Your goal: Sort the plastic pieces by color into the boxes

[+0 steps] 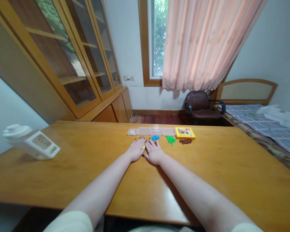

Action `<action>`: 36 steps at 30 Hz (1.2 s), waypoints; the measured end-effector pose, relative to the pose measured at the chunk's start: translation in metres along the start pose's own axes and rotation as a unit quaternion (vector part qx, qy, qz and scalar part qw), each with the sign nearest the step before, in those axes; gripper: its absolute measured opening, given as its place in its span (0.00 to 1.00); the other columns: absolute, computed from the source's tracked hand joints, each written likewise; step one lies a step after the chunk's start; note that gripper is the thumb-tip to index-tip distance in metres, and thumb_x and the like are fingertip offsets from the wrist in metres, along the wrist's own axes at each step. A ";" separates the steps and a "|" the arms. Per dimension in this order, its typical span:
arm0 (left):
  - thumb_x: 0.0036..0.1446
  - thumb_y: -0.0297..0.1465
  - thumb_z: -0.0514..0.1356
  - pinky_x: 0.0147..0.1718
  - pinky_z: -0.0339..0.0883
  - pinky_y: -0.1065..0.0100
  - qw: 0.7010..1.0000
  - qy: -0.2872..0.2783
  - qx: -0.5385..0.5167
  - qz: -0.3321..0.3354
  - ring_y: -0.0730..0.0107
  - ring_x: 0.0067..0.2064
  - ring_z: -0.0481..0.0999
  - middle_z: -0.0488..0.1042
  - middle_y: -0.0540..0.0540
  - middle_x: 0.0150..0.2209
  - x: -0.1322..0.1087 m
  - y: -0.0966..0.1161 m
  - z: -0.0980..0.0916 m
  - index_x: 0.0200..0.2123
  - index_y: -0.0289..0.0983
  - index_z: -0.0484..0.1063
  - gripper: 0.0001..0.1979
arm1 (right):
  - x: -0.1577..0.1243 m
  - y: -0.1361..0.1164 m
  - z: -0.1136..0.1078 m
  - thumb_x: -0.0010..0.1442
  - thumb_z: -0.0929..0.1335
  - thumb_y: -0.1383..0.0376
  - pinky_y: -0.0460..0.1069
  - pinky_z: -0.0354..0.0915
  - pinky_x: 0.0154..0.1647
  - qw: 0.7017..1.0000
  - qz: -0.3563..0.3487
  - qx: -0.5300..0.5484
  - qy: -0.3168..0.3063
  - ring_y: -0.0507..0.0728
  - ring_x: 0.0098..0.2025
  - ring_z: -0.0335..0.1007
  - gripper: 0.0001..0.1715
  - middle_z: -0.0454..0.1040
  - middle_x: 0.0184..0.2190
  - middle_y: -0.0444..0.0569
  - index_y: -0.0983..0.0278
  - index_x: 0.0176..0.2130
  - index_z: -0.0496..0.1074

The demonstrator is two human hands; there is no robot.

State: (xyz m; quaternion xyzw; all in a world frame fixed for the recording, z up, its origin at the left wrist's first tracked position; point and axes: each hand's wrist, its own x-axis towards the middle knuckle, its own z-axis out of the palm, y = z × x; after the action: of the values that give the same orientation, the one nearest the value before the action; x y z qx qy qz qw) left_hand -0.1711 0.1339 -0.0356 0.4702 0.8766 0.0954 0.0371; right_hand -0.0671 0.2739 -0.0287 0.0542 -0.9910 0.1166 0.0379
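Note:
Both my hands lie flat, palms down, side by side on the wooden table (87, 167). My left hand (135, 149) and my right hand (154, 151) have their fingers stretched out, and a small yellow pile (143, 147) shows between them. Just beyond my right fingertips sits a pile of small blue pieces (155, 138). Further right lie a green pile (170, 140) and a brown pile (185, 141). Behind them stands a row of clear plastic compartments (151, 131) and a yellow box (185, 132).
A white appliance (32, 143) rests at the table's left edge. A wooden glass-door cabinet (70, 61) lines the left wall. A brown chair (200, 103) stands under the curtained window, and a bed (268, 125) is on the right.

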 end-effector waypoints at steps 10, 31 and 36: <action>0.56 0.31 0.49 0.63 0.46 0.58 0.989 0.045 -0.135 -0.029 0.62 0.66 0.51 0.50 0.40 0.66 0.012 -0.012 -0.006 0.65 0.33 0.48 0.32 | 0.035 0.010 -0.005 0.61 0.58 0.46 0.67 0.25 0.64 0.999 -0.029 -0.008 0.011 0.66 0.68 0.34 0.42 0.51 0.64 0.57 0.67 0.65 0.51; 0.60 0.33 0.45 0.62 0.51 0.61 0.862 0.173 -0.474 -0.043 0.65 0.65 0.54 0.54 0.46 0.65 0.013 -0.036 -0.005 0.64 0.38 0.51 0.28 | 0.037 0.020 -0.014 0.60 0.64 0.58 0.66 0.31 0.63 0.991 -0.011 0.071 0.117 0.65 0.63 0.46 0.15 0.67 0.55 0.51 0.60 0.44 0.73; 0.61 0.31 0.45 0.52 0.65 0.58 0.895 0.200 -0.368 -0.156 0.63 0.50 0.73 0.71 0.39 0.52 0.007 -0.042 -0.024 0.57 0.35 0.63 0.22 | 0.037 0.024 -0.012 0.59 0.65 0.60 0.63 0.33 0.63 0.987 -0.018 0.076 0.140 0.63 0.60 0.51 0.13 0.70 0.51 0.50 0.61 0.43 0.74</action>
State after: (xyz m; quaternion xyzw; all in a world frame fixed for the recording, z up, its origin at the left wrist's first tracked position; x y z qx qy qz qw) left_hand -0.2127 0.1138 -0.0207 0.2514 0.8298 0.4960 0.0460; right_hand -0.1062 0.2961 -0.0193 0.0581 -0.9629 0.1974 0.1745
